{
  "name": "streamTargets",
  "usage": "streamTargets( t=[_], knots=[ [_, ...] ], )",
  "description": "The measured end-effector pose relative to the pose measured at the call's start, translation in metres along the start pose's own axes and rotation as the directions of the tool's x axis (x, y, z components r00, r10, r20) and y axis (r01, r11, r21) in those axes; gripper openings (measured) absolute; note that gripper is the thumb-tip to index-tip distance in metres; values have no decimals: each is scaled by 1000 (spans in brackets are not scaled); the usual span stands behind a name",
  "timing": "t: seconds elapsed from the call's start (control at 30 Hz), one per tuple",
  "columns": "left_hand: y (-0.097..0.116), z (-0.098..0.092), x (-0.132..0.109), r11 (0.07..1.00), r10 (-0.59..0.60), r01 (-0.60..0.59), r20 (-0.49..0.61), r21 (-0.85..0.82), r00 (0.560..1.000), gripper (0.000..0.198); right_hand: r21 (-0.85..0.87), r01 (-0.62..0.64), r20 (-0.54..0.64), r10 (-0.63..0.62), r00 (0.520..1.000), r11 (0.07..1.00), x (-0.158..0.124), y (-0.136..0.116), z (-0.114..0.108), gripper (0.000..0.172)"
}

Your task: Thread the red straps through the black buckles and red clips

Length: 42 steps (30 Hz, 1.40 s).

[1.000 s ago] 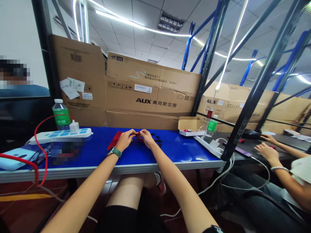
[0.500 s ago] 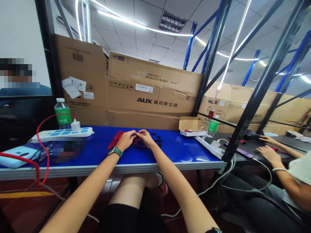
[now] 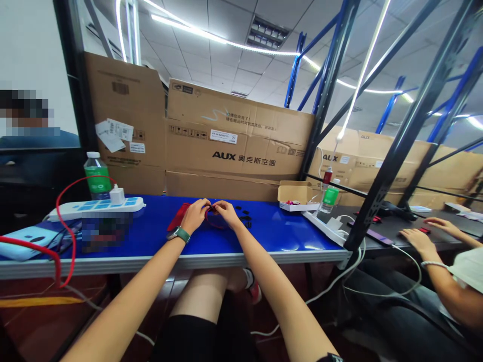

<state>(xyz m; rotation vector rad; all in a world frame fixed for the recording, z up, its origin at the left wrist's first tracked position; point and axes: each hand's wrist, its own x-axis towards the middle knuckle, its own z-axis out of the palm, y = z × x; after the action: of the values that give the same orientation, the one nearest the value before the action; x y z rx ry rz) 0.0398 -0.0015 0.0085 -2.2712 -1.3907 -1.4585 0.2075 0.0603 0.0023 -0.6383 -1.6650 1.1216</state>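
Observation:
Over the blue tabletop, my left hand and my right hand meet fingertip to fingertip. Both are closed in a pinch on a thin red strap, which hangs in a loop below the fingers. Something small and dark shows at the fingertips, too small to name. A flat red piece, perhaps cloth, lies beside my left hand and partly behind it. Several small black pieces are scattered just right of my right hand.
On the left are a power strip, a bottle, a light blue case and a red cable. An open small box stands back right, near a rack post. Another person's hands work at the right.
My hands stay in nearly the same place, with the fingers and the red strap's loop shifting slightly. The other person's far hand has moved right.

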Motion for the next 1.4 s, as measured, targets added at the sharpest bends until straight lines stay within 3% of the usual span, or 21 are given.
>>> streamTargets(
  t=[0.27,0.43,0.77,0.93,1.07,1.17,1.3,1.4],
  knots=[
    [-3,0,1,998,-6,3,-34,-64,999,16,135,18,49,-25,999,991,-4,-2,-1,38],
    [1,-3,1,998,-41,33,-132,-58,990,12,164,0,39,-6,999,987,-6,-3,0,41],
    [5,-3,-1,995,-35,29,-57,-100,998,21,246,-40,-51,54,997,968,-5,-6,-1,44],
    [3,-2,-3,994,-60,53,-68,-97,996,17,337,-117,74,97,992,934,-8,-9,1,49],
    [4,-1,-2,998,-61,62,-29,29,998,15,352,-196,131,159,978,915,-8,-6,3,52],
    [3,-1,-2,984,-122,139,-144,111,982,16,378,-190,107,161,981,906,-7,-6,0,54],
    [0,-2,-1,986,-133,147,-165,74,977,15,415,-237,125,203,971,878,-10,-10,-1,52],
    [-2,-2,0,987,-148,157,-162,45,976,13,391,-346,221,278,935,853,-14,-13,1,50]
  ],
)
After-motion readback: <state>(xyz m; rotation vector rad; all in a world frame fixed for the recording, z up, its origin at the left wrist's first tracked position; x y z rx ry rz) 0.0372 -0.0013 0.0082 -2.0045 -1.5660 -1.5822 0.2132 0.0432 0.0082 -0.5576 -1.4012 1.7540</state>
